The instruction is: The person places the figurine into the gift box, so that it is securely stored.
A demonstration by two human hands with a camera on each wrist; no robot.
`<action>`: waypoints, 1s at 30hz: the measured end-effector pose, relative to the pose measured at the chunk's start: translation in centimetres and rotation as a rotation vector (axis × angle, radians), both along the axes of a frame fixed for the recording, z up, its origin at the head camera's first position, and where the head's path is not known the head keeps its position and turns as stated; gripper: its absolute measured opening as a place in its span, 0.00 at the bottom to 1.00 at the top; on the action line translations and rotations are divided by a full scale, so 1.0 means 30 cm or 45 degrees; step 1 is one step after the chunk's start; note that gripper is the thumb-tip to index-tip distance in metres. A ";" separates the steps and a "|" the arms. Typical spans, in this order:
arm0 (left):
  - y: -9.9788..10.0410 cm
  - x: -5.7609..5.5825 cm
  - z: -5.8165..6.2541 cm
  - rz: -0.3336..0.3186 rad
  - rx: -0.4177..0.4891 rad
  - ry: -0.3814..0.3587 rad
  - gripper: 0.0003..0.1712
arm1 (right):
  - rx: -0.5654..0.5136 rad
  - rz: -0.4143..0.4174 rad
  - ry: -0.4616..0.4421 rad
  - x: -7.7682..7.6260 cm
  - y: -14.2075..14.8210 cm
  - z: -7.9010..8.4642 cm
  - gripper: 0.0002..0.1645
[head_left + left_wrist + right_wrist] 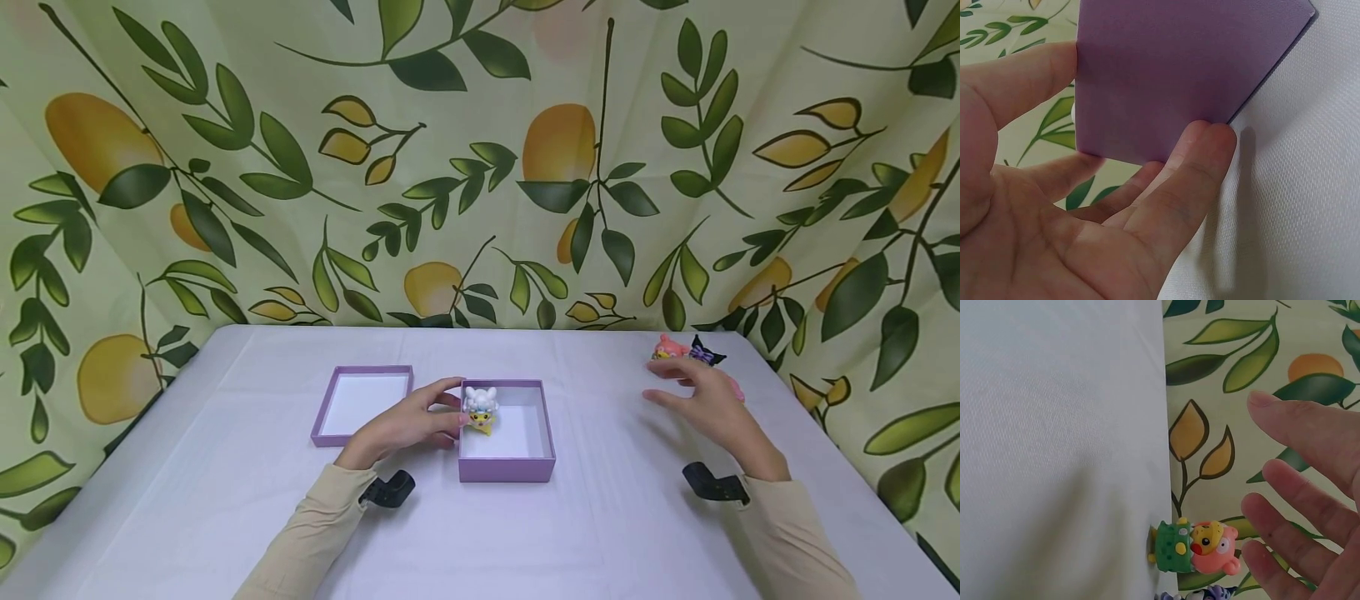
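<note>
My left hand (pixel 412 417) holds the left wall of a purple square box (pixel 506 471), thumb at the rim and fingers around the far corner. In the left wrist view the fingertips touch the outer wall (pixel 1160 75). Inside the box, against that wall, stands a small yellow figurine (pixel 481 408) with a white hood. My right hand (pixel 705 400) hovers by the back right of the table with fingers spread and nothing between them. Close to it are a figurine with a pink hood and green outfit (pixel 1200 547) and a black-and-purple figurine (pixel 705 352). The hand partly hides these.
A shallow purple lid (pixel 362 440) with a white inside lies left of the box. White cloth covers the table (pixel 600 525). A leaf-and-fruit patterned curtain (pixel 480 200) hangs directly behind the back edge. Something pink (pixel 737 388) peeks out beyond the right hand.
</note>
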State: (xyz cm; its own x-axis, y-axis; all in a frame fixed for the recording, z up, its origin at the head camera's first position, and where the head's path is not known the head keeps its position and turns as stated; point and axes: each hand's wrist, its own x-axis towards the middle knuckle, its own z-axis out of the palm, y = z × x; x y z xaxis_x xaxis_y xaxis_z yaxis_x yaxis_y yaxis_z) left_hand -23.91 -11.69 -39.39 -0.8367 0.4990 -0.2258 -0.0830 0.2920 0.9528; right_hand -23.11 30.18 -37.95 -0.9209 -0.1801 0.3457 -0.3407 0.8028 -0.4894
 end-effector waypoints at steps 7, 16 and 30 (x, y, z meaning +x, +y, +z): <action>0.002 0.000 0.000 0.003 -0.005 0.000 0.42 | 0.007 -0.040 0.016 0.004 0.019 0.008 0.23; 0.002 0.000 0.003 0.002 -0.012 0.009 0.42 | 0.028 -0.105 0.054 0.010 0.060 0.024 0.24; 0.000 0.001 0.002 0.012 -0.020 0.010 0.43 | 0.005 -0.144 -0.030 0.017 0.120 0.035 0.27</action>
State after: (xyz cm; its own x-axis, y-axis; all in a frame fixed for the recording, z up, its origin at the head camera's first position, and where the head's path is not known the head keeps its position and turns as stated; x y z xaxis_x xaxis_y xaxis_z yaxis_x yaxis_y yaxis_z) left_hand -23.89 -11.68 -39.32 -0.8430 0.4878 -0.2266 -0.0781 0.3058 0.9489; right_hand -22.60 33.77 -36.90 -0.9434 -0.0755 0.3229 -0.2359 0.8373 -0.4932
